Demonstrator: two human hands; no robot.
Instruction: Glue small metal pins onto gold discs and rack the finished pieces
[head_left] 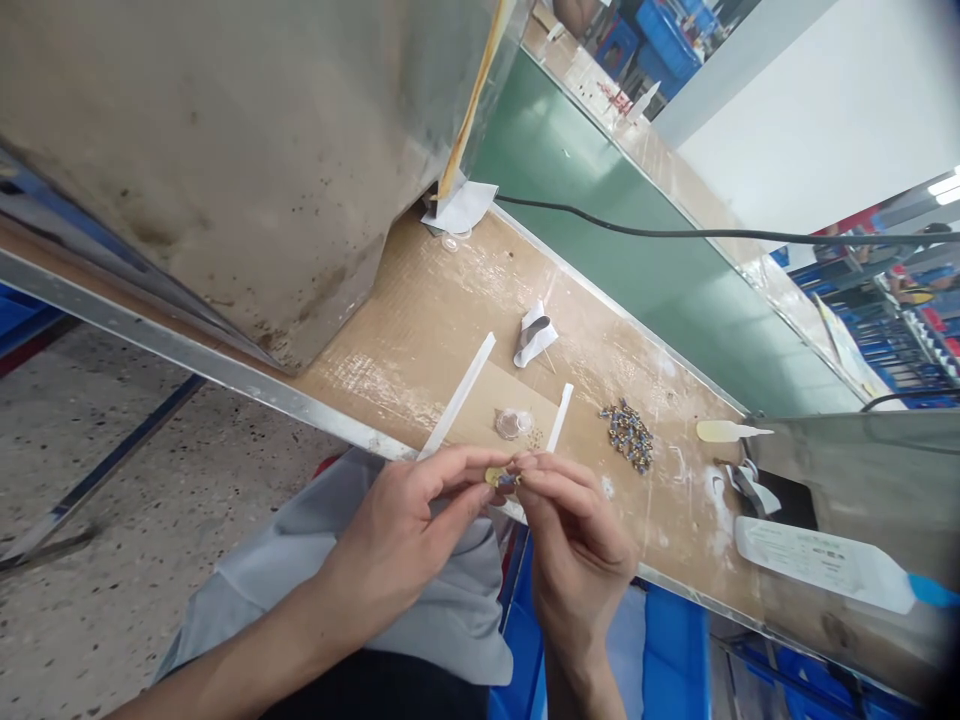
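My left hand (409,525) and my right hand (574,530) meet just in front of the workbench edge, fingertips pinched together. Between them sits a tiny part (504,479), yellowish on the left side and blue-grey on the right. The left fingers pinch the yellowish end, the right fingers the blue-grey end. A heap of several similar small blue-grey parts (628,435) lies on the bench beyond my right hand. A small clear round dish (513,423) rests just past my fingertips, between two white strips (459,393).
The brown workbench (420,300) has a metal housing (225,150) at the left. Behind runs a green conveyor belt (637,250) with a black cable (712,234) across it. A crumpled white tape scrap (534,335), a white tube (825,563) and blue crates (667,650) are nearby.
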